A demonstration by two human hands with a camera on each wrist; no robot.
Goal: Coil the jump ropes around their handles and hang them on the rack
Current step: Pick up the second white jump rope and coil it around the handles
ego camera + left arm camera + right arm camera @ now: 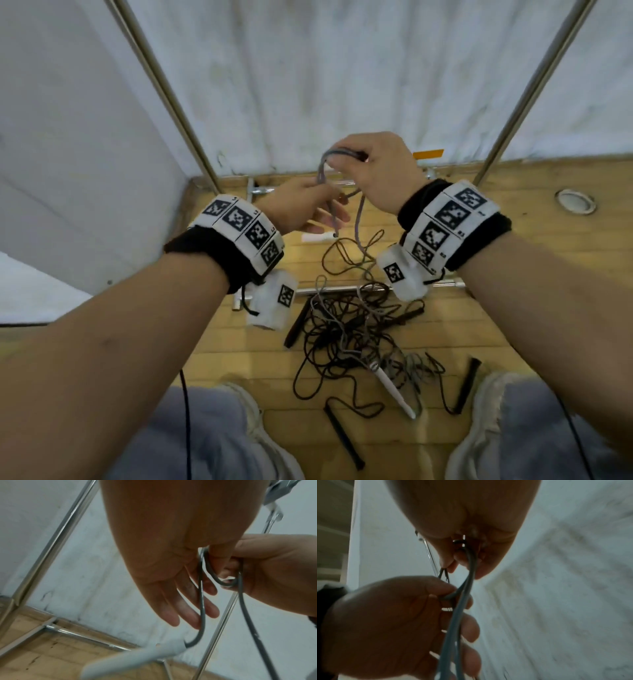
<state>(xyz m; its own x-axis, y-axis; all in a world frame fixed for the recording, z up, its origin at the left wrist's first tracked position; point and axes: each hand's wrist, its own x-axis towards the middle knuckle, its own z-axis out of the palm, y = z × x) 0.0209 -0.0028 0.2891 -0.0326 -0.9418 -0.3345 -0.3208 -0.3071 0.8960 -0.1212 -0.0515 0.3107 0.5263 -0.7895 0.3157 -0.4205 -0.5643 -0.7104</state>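
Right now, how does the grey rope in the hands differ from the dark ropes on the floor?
The grey rope is lifted, looped between the left hand and right hand; the dark ropes lie tangled on the wooden floor. Grey is lighter and looks thicker. Neither is coiled on its handles yet.

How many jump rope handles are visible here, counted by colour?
White handles: 2, one hanging from the grey rope, one on the floor.
Black handles: 3 plainly seen; the tangle may hide more.
Total: 5.
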